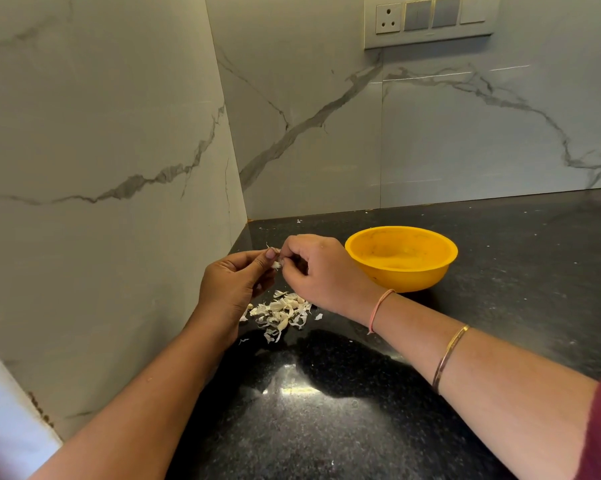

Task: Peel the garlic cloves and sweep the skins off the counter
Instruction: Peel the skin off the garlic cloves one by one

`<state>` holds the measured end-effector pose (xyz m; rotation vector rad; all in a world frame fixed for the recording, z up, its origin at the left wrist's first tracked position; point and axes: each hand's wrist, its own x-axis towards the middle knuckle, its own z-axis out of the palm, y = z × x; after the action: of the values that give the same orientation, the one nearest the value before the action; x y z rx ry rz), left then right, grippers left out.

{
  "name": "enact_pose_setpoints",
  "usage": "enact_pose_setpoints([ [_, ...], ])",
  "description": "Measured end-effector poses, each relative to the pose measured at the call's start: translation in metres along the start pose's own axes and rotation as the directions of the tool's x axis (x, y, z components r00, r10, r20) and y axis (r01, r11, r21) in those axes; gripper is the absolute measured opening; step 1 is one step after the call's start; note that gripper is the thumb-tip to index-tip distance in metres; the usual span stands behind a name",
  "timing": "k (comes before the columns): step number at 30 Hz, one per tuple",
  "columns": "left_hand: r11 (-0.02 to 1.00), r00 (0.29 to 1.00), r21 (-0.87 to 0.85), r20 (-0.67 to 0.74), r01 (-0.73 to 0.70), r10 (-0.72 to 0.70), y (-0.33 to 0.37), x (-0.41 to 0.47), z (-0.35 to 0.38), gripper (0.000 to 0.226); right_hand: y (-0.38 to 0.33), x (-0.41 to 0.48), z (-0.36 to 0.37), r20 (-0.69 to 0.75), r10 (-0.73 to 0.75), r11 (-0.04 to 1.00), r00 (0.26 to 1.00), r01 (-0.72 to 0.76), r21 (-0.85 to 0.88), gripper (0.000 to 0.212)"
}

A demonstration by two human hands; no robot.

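- Black speckled stone makes up the surface [361, 427], set into a corner of pale, grey-veined walls [101, 133]; a switch panel [430, 20] sits high on the back wall
- Held in the air between both hands, above the far left part of the surface and close to the corner, is a small garlic clove [275, 265] — pale, with a wisp of skin sticking up; fingertips hide most of it
- Directly below the hands, on the surface, lies a loose heap of papery skins [280, 315]; a few stray flakes lie beside it, one to its right and one nearer the camera
- Left hand [229, 285]: comes in from the lower left, palm turned toward the right; thumb and fingertips pinch the clove from the left side; the wrist hangs over the heap's left edge
- Right hand [316, 271]: reaches in from the right, back of the hand upward; fingers curl in and pinch the same clove from the opposite side; the fingertips of the two hands almost meet
- Right forearm: crosses above the surface; a pink thread band [378, 310] at the wrist, a thin metal bangle [449, 358] further up, a maroon sleeve [600, 434] at the frame's edge
- Yellow bowl [406, 278]: stands on the surface just to the right of the right hand — whether they touch cannot be told
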<state>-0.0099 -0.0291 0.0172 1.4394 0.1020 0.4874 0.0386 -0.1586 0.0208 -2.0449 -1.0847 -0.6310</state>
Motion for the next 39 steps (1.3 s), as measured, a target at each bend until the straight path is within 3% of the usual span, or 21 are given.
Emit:
enact_pose_setpoints([
  [10,0.987,0.998,0.149,0.039,-0.060,0.055,-0.003,-0.001,0.001,0.004,0.005,0.006,-0.007,-0.221,0.125,0.991,0.967,-0.130,-0.009,0.010],
  [12,0.989,0.998,0.132,0.014,-0.069,0.068,-0.004,0.001,0.000,0.006,0.006,0.005,-0.007,-0.173,0.158,0.987,0.972,-0.159,0.008,0.015],
  [15,0.992,0.995,0.093,-0.042,-0.086,0.090,-0.004,0.004,-0.002,0.007,0.003,0.001,-0.002,0.013,0.206,0.978,0.978,-0.206,0.019,0.028],
  [18,0.994,0.992,0.059,-0.082,-0.088,0.093,-0.004,0.004,-0.004,0.004,0.001,0.000,0.001,0.134,0.237,0.971,0.962,-0.236,-0.024,0.021],
  [20,0.995,0.991,0.052,-0.099,-0.090,0.095,-0.004,0.004,-0.004,0.003,0.001,0.001,0.001,0.187,0.271,0.959,0.944,-0.281,0.031,0.008],
  [24,0.995,0.990,0.046,-0.104,-0.093,0.097,-0.002,0.003,-0.003,0.003,-0.001,0.001,0.001,0.209,0.346,0.886,0.915,-0.392,0.248,0.013],
  [28,0.997,0.994,0.018,-0.073,-0.076,0.077,-0.003,0.002,-0.002,0.004,-0.004,0.001,0.001,0.186,0.324,0.899,0.928,-0.363,0.244,0.027],
  [39,0.974,0.986,-0.161,0.071,0.162,-0.153,0.002,0.006,-0.003,0.020,0.001,0.001,0.004,0.081,0.207,0.931,0.975,-0.222,0.292,0.019],
])
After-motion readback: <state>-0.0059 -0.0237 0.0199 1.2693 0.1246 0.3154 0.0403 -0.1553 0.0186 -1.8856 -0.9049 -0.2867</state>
